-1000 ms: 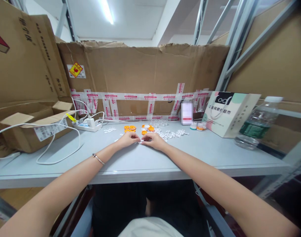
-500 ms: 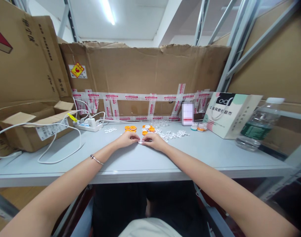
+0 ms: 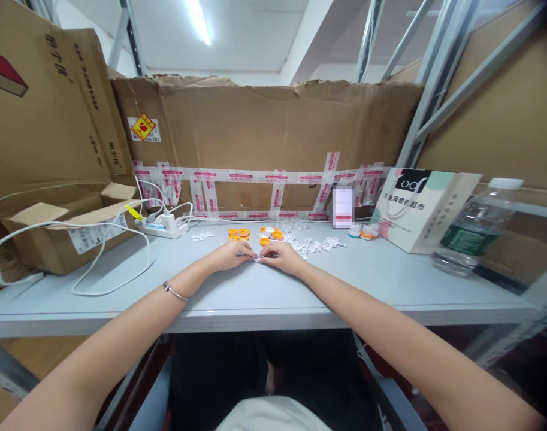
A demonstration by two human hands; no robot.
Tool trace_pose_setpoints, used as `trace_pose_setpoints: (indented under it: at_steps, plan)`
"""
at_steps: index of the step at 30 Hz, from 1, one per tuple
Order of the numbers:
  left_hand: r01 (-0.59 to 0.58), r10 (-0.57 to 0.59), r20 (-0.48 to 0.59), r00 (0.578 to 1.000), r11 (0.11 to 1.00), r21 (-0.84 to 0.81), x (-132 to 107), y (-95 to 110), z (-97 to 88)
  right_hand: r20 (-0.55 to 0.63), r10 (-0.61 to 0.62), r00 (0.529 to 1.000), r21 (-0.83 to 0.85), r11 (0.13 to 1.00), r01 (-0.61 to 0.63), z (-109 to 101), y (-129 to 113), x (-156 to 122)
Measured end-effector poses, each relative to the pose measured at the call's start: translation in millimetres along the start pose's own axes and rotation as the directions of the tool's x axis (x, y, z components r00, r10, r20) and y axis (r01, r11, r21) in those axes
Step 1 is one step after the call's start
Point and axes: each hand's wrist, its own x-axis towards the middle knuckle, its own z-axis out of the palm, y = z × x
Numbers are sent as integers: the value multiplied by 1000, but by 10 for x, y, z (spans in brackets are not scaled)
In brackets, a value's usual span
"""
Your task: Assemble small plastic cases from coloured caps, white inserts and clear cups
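Observation:
My left hand (image 3: pixel 230 255) and my right hand (image 3: pixel 279 257) rest on the grey table (image 3: pixel 273 287), fingertips meeting. Together they pinch a small white plastic piece (image 3: pixel 256 258) between them. Just beyond the hands lie orange round caps (image 3: pixel 238 233), a mixed orange and white cluster (image 3: pixel 269 234), and a scatter of small clear white pieces (image 3: pixel 316 244). A thin bracelet (image 3: pixel 175 291) sits on my left wrist.
An open cardboard box (image 3: pixel 62 230) with a white cable stands at the left, next to a power strip (image 3: pixel 160 227). A paper bag (image 3: pixel 423 206) and a water bottle (image 3: pixel 475 230) stand at the right. A cardboard wall with tape closes the back.
Both hands stay together on the same small piece with only slight finger motion. The view has shifted a little.

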Motion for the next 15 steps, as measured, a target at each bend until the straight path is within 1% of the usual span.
trace_pose_setpoints:
  at_steps: [9,15]
  plan:
    - [-57,47,62,997,984,167,-30,189,-91,16,-55,998,-84,995,57,7,6,7]
    - [-71,53,82,995,970,233,-29,200,-87,40,-78,996,-161,983,83,-5,-16,9]
